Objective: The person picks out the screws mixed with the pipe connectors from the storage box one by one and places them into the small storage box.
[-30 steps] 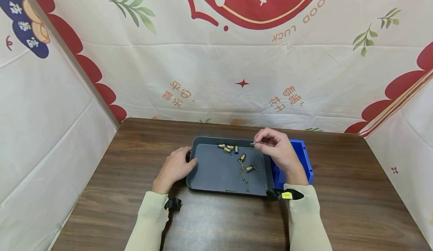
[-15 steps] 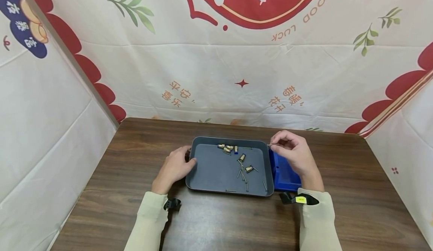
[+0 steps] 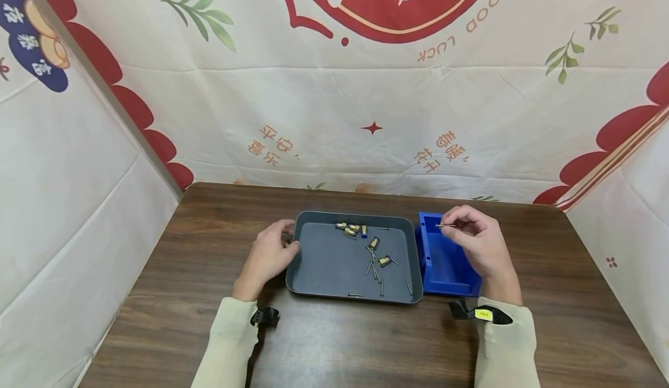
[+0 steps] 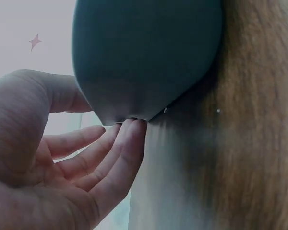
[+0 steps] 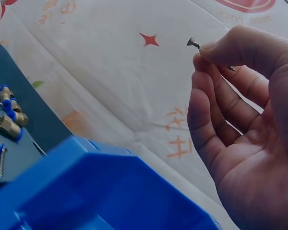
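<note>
My right hand [image 3: 478, 240] is held over the blue bin [image 3: 450, 289], pinching a screw [image 5: 193, 43] between thumb and forefinger. Its flared head sticks out past the fingertips in the right wrist view, while most of the shank is hidden. My left hand [image 3: 265, 259] holds the left end of the dark grey tray [image 3: 321, 266]. In the left wrist view the thumb lies on one side of the tray's wall [image 4: 144, 52] and curled fingers meet its lower edge. Several brass fittings with blue ends [image 5: 10, 127] and several loose screws [image 3: 381, 287] lie in the tray.
The bin stands against the tray's right side on a brown wood-grain table [image 3: 345, 341]. A printed white cloth [image 3: 313, 97] hangs behind the table, with more cloth at both sides. Each wrist wears a black strap [image 3: 265, 316].
My right hand has carried the screw rightward, from above the tray's far right corner to above the blue bin. My left hand stays at the tray's left end.
</note>
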The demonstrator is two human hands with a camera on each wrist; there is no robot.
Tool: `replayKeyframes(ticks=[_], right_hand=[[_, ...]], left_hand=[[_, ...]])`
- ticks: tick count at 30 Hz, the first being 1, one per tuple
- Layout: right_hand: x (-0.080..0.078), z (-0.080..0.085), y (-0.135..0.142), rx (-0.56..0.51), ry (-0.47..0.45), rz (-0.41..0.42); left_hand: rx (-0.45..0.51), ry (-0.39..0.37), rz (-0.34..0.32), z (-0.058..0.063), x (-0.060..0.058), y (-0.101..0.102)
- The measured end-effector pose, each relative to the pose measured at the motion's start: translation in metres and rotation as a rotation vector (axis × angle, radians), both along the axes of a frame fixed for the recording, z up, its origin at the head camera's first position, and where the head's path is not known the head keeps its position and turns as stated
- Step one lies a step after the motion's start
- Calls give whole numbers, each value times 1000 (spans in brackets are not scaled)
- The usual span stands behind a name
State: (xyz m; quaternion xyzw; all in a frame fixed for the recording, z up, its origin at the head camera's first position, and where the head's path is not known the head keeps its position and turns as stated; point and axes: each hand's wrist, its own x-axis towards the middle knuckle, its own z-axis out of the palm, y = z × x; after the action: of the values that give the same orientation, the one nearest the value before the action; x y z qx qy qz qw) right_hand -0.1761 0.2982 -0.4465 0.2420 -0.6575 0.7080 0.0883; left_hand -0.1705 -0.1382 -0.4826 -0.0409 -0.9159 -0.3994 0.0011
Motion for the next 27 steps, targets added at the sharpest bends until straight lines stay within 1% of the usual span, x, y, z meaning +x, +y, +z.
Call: replayKeyframes(ticks=[3,7,11,15,17,22,27], right_hand=[[2,-1,5,-20,-4,-39],[4,-1,12,-57,1,-70],[5,-2,17,-37,-29,-122],[6,-3,21,51,-82,-185],[6,-3,23,99,-97,-202],[5,-5,26,237,-108,-274],[3,-8,27,350,-114,-358]], left_hand=[[10,18,5,0,0,-1],[15,31,6,1,0,-1],[10,32,0,1,0,-1],[1,37,-5,0,0,-2],[-2,37,-4,0,0,-3],[-2,32,-2,-1,0,-3],[-3,30,-4,1,-1,-2]])
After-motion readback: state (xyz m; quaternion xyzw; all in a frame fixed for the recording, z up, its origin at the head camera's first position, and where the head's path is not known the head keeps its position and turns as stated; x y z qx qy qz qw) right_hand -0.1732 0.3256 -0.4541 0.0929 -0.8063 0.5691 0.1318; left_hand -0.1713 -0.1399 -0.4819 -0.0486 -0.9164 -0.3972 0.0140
